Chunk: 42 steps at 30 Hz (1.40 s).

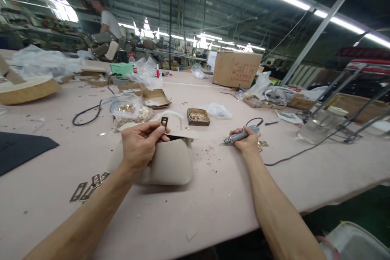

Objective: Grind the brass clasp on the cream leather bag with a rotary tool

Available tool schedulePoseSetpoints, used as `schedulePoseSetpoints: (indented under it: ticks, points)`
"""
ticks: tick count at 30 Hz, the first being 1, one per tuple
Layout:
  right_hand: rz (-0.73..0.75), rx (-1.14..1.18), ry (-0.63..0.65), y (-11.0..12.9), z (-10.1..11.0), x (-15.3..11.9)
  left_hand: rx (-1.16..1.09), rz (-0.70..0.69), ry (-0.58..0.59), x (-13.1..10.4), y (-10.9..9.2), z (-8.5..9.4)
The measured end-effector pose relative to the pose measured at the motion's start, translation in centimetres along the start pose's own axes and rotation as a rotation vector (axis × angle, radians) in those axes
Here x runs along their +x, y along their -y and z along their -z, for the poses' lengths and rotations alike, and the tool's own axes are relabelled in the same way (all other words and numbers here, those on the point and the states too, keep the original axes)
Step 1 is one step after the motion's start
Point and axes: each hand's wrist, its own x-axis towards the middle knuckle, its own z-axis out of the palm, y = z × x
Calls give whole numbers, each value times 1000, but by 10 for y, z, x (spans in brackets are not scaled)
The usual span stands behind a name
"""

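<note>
My left hand (140,143) grips the top edge of a beige leather bag (170,162) lying on the table, fingers pinched by a small metal clasp plate (164,122) at its flap. My right hand (248,140) holds a grey electric screwdriver (240,135), its tip pointing left just above the tabletop; a black cord runs from it to the right. Several flat metal plates (89,183) lie left of the bag.
A small box of brass hardware (198,116) and plastic bags of parts (126,107) sit behind the bag. A cardboard carton (236,68) stands farther back. A dark sheet (18,148) lies at left. Metal frame legs (350,101) stand at right. A person stands far left.
</note>
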Motion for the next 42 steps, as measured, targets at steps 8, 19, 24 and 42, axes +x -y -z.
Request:
schedulePoseSetpoints:
  ticks: [8,19,24,42]
  points:
    - [-69,9,-64,-2,1,4,19,-7,-19,2,1,0]
    - [-72,-20,-81,-12,-5,1,11,-19,-22,1,5,1]
    - [-62,-14,-78,-14,-9,-3,23,-14,-25,2,5,1]
    - [-63,-17,-40,-19,-6,0,29,3,-36,2,4,-1]
